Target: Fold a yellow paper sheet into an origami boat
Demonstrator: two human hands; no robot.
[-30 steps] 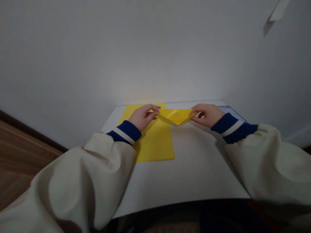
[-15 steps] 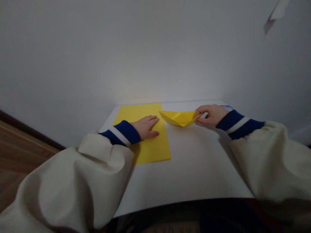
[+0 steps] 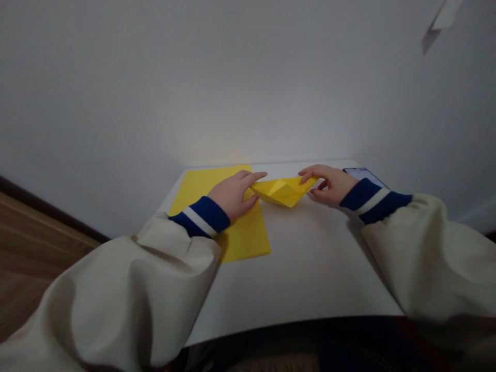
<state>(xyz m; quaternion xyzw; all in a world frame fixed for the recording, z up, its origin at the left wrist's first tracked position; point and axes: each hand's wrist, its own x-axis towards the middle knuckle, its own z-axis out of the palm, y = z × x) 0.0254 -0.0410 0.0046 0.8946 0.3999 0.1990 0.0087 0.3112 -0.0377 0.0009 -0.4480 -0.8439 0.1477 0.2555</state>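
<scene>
A folded yellow paper boat (image 3: 282,190) is held between both hands just above a white table (image 3: 302,263). My left hand (image 3: 234,194) pinches the boat's left tip, with its fingers reaching over a flat yellow sheet (image 3: 228,227) lying on the table. My right hand (image 3: 329,183) pinches the right tip between thumb and fingers. Both arms wear cream sleeves with blue and white cuffs.
A phone (image 3: 362,174) lies at the table's far right corner, behind my right wrist. The table stands against a white wall (image 3: 232,77). Wooden floor (image 3: 27,243) shows at the left. The table's front edge runs near my body.
My left hand lifted off the flat yellow sheet and took hold of the boat's left tip again. The boat shifted slightly left and the sheet slid a little left.
</scene>
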